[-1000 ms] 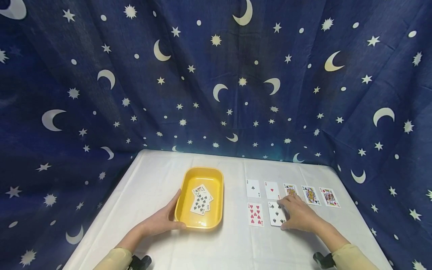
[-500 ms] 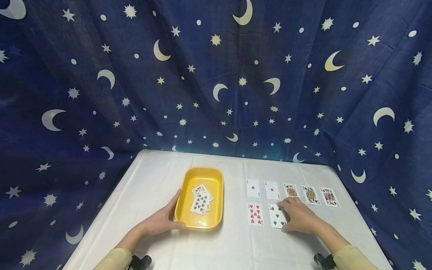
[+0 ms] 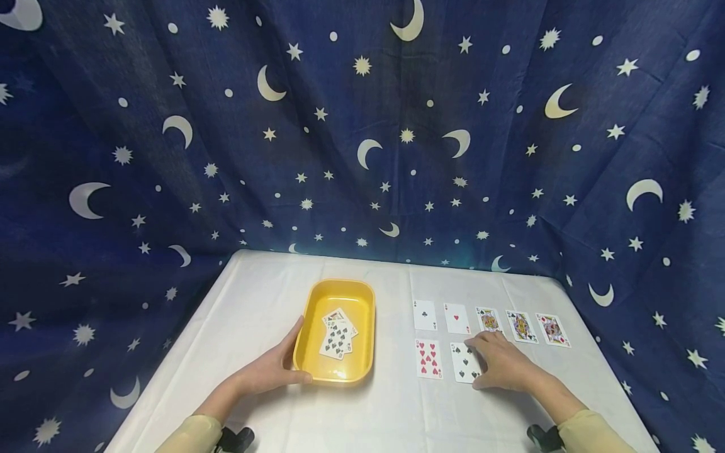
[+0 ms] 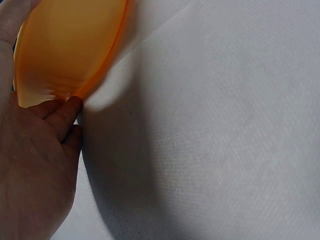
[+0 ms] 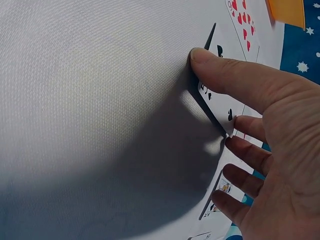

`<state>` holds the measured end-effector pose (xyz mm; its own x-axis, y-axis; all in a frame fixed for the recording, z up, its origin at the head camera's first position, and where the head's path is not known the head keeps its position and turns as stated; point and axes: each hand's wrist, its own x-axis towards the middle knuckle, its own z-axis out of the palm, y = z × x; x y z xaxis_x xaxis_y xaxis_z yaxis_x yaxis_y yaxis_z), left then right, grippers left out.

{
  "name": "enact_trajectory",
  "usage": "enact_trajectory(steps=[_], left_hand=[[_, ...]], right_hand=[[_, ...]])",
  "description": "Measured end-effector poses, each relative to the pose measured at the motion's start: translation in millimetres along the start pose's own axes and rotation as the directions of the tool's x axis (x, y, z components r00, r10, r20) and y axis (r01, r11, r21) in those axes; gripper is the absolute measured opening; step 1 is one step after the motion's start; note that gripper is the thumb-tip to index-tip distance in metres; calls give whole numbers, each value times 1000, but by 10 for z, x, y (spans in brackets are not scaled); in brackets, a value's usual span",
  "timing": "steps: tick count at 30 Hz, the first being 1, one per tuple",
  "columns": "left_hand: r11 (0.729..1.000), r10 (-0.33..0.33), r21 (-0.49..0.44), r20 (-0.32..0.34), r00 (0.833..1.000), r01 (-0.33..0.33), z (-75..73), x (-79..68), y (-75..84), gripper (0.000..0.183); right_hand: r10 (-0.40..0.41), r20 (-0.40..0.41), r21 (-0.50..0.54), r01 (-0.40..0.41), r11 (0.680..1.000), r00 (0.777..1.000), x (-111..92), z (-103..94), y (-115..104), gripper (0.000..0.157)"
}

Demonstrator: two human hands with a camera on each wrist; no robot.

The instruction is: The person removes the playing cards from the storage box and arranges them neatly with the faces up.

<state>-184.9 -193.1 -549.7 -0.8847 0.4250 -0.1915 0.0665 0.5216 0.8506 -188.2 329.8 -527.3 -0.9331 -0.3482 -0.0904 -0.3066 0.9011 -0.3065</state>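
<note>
My left hand (image 3: 274, 369) holds a yellow tray (image 3: 369, 340) at its near left corner, thumb along the near edge and fingers at the left side. Two or more playing cards lie overlapped inside, a spade card (image 3: 335, 345) on top. My right hand (image 3: 501, 363) holds a five of spades playing card (image 3: 461, 371) by its right side. In the right wrist view, the thumb (image 5: 220, 72) and fingertips are at opposite ends of one edge of the card (image 5: 215, 102). That card lies beside the nine of hearts (image 3: 428, 359); its right part is hidden behind my hand.
Beyond the right hand runs a row of face-up cards: ace of clubs (image 3: 424, 314), ace of hearts (image 3: 456, 318), then face cards including one partly behind the hand (image 3: 488, 319) and a red king (image 3: 552, 329). A star-patterned curtain (image 3: 340, 126) surrounds the white table (image 3: 362, 428).
The five of spades and my right hand have shifted slightly toward me, then stayed nearly still. My left hand and the tray have not visibly moved.
</note>
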Motion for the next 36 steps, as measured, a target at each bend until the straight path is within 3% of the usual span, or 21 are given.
enact_trajectory(steps=[36], left_hand=[[1000, -15, -4, -4, 1000, 15, 11, 16, -17, 127]], right_hand=[[2, 18, 21, -2, 1000, 1000, -13, -23, -13, 87]])
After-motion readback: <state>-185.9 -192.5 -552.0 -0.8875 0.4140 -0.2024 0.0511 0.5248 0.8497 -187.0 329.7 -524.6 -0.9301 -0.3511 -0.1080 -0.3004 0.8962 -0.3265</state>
